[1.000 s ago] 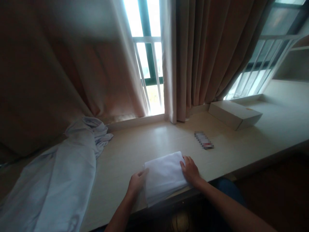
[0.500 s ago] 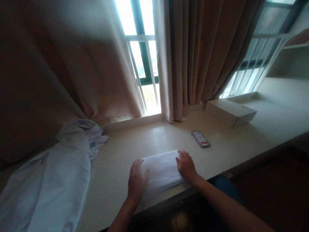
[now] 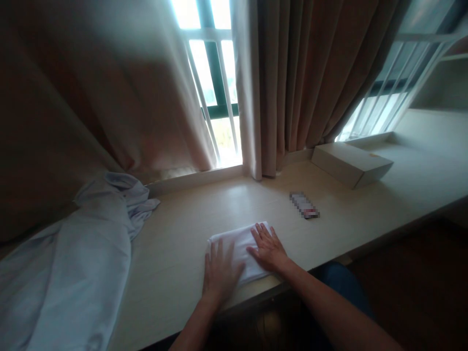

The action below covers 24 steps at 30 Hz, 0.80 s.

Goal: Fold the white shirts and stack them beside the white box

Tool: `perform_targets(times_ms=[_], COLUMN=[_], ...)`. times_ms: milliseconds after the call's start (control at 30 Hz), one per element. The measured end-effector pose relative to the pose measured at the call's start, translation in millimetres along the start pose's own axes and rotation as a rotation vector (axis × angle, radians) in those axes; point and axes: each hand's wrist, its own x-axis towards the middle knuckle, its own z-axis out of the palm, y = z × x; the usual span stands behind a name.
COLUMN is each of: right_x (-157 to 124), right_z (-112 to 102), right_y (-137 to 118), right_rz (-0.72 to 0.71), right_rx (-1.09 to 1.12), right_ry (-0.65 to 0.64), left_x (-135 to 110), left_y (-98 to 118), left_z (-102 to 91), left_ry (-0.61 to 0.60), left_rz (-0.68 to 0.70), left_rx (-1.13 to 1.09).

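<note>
A folded white cloth [image 3: 239, 243] lies flat near the front edge of the pale desk [image 3: 175, 258]. My left hand [image 3: 221, 273] is over its left part with the fingers spread; it is a little blurred, so I cannot tell how firmly it touches. On the right part of the cloth rests my right hand [image 3: 268, 247], palm down with fingers apart. Neither hand grips anything. The cloth's middle shows between the two hands, while parts of both sides are hidden beneath them.
To the left, a crumpled heap of white fabric [image 3: 87, 263] spreads over the desk. A pixelated flat item [image 3: 304, 204] lies right of the cloth. Behind it stands a white box [image 3: 353, 163] by the long brown curtains [image 3: 310, 73] and the barred window [image 3: 215, 83].
Both hands have moved inward from the cloth's side edges onto its top, with fingers spreading out. The cloth looks flatter. The view has shifted slightly.
</note>
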Motion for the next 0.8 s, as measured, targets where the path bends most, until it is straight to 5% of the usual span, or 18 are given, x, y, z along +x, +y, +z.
perform_targets(times_ms=[167,333,500,800], right_x=[1,0,1,0], right_z=[0,-1,0,-1], right_y=[-2,-2,-2,-4], right_rz=[-0.006,-0.024,-0.007,0.004], right_rx=[-0.003,-0.005,-0.005,0.027], right_ry=[0.004,0.023,0.026,0.01], left_x=[6,34,57,25], left_y=[10,18,27,25], left_z=[-11.9,-26.7,-14.0,4.1], left_ry=[-0.068,-0.04,-0.107,-0.002], left_rz=[-0.075,0.012,0.047,-0.174], left_rx=[0.001,0.06,0.009,0.025])
